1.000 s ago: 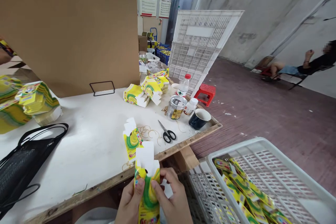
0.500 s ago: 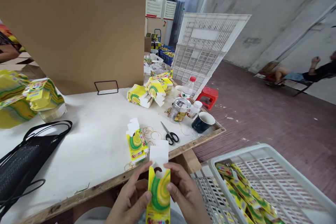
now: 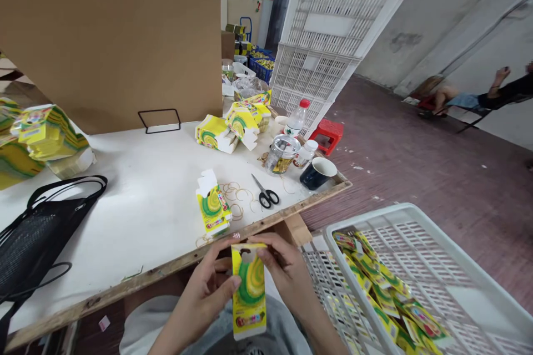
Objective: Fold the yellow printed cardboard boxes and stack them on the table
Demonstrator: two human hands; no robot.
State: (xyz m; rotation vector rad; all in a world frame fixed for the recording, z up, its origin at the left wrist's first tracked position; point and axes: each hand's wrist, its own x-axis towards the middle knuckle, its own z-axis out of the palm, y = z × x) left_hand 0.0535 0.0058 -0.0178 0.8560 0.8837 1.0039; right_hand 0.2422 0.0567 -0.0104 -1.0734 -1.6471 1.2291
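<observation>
Both hands hold one small yellow-and-green carton (image 3: 249, 291) upright above my lap, just in front of the table edge. My left hand (image 3: 208, 294) grips its left side, thumb on the printed front. My right hand (image 3: 283, 272) holds the right side, with fingers pressing the top flap down at the carton's upper end. Another carton of the same kind (image 3: 212, 205) stands on the white table (image 3: 137, 199) near the edge, its white top flaps open.
Loose rubber bands (image 3: 233, 199), scissors (image 3: 265, 195), a clear jar (image 3: 282, 153), a dark mug (image 3: 316, 172) and a black bag (image 3: 37, 233) lie on the table. A white crate (image 3: 416, 266) of flat cartons stands at my right. A big cardboard sheet (image 3: 112, 33) rises behind. A person sits far right.
The carton's white top flap, standing up before, is now folded down. Both hands and the carton have shifted slightly right and lower.
</observation>
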